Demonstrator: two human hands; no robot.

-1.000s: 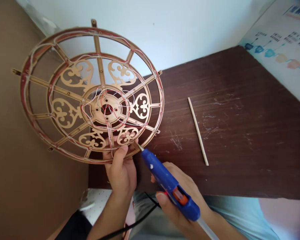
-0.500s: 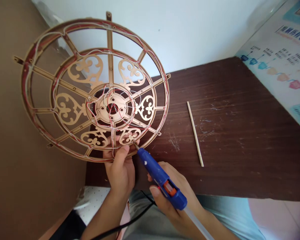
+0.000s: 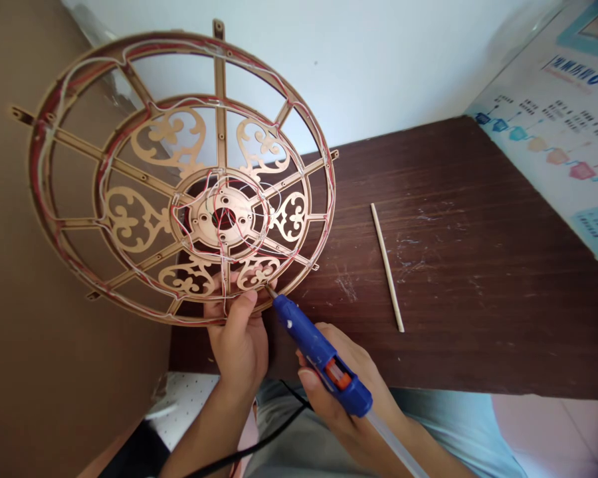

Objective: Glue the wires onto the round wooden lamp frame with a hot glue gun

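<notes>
A round gold frame (image 3: 220, 143) with spokes, scroll ornaments and a hub stands tilted up over the table. Red and white wires (image 3: 162, 103) run along its rings and across the hub. At the lower rim my left hand (image 3: 239, 338) grips the frame, thumb in front and fingers behind. My right hand (image 3: 349, 378) is wrapped round a blue hot glue gun (image 3: 309, 338), whose nozzle meets the inner ring near my left thumb; I cannot tell if it touches. A clear glue stick (image 3: 393, 441) sticks out of the gun's back end.
A thin pale stick (image 3: 387, 269) lies on the dark brown table (image 3: 478, 265). To the left rises a brown panel (image 3: 10, 299), and at right a printed board (image 3: 553, 113). A black cord (image 3: 259, 441) crosses over my lap.
The frame has turned slightly, its left side shifting a little outward to the left. Both hands keep their holds, and the glue gun has barely moved.
</notes>
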